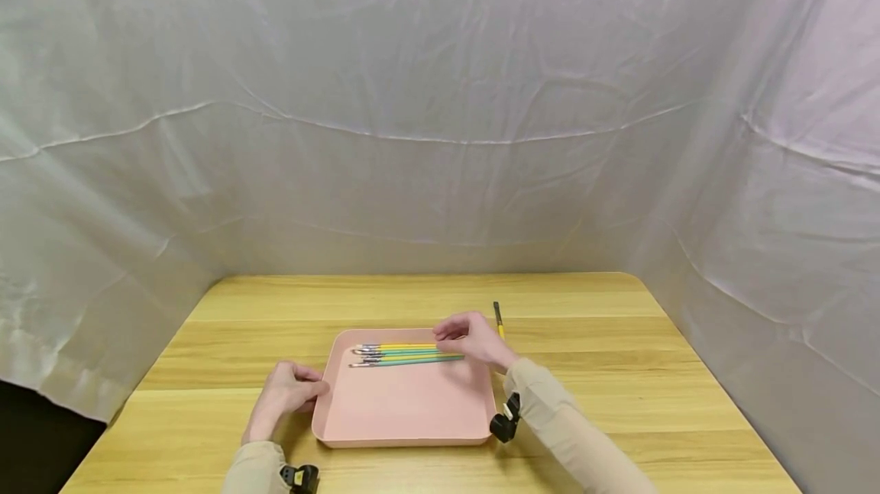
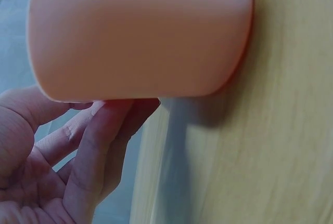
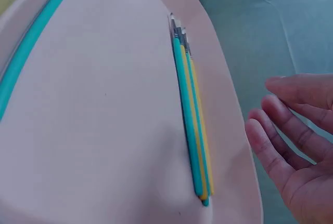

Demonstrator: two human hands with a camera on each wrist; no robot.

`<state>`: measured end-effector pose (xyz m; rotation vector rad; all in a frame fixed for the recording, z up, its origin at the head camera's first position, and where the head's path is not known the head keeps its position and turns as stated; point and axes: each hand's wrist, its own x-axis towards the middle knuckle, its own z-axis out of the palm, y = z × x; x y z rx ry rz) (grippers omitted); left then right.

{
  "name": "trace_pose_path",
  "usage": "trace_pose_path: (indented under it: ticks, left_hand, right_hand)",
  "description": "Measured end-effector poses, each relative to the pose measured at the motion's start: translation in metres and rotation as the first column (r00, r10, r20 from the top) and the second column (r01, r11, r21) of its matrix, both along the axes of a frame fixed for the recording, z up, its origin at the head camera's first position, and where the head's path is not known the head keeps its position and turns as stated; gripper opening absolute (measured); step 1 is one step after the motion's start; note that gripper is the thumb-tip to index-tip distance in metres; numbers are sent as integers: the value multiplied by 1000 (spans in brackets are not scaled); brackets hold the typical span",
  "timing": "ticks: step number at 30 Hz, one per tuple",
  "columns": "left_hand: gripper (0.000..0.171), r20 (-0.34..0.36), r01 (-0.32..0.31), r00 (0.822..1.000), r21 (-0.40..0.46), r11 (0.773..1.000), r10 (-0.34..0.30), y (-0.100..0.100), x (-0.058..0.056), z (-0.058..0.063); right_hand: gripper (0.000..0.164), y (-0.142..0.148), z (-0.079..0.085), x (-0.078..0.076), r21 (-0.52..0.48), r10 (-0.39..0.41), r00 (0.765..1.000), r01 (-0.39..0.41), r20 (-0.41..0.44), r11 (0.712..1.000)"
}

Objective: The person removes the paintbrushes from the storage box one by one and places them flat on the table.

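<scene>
A pink tray (image 1: 406,410) lies on the table. My left hand (image 1: 287,395) grips its left edge with bent fingers; in the left wrist view the fingertips go partly out of sight behind the tray wall (image 2: 140,42). Several slim paintbrushes (image 1: 395,356), yellow and teal, lie side by side along the tray's far side, bristles to the left. Above their handle ends is my right hand (image 1: 474,337), fingers loosely bent. The right wrist view has nothing between this hand's (image 3: 291,151) fingers, which are apart from the bundle (image 3: 191,120).
A paintbrush (image 1: 499,318) with dark bristles and a yellow handle shows beyond the right hand, partly hidden. A teal rod (image 3: 31,42) runs along the left of the right wrist view. Pale curtains (image 1: 440,188) surround the wooden table (image 1: 605,372).
</scene>
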<state>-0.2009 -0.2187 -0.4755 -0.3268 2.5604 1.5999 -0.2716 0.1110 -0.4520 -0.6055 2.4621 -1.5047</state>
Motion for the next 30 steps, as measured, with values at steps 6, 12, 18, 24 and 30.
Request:
trace_pose_path:
  ticks: [6,12,18,24,30]
  left_hand:
    - [20,4,-4,1000,17,1000,4,0,0,0]
    - [20,3,-8,1000,22,1000,8,0,0,0]
    - [20,6,-8,1000,30,1000,8,0,1,0]
    - [18,13,-12,1000,30,999,12,1,1,0]
    - [17,17,-22,1000,38,999,21,1,2,0]
  right_hand:
    - [26,-18,-7,-11,20,60,998,-60,27,998]
    - [24,-31,-16,-19,-27,55,991,-53,120,998]
    - [23,-33,-23,-23,-16,52,990,-50,134,999]
    - [19,-37,-29,-24,50,63,995,-67,71,996]
    - [19,-42,-32,-22,83,61,998,-63,27,995]
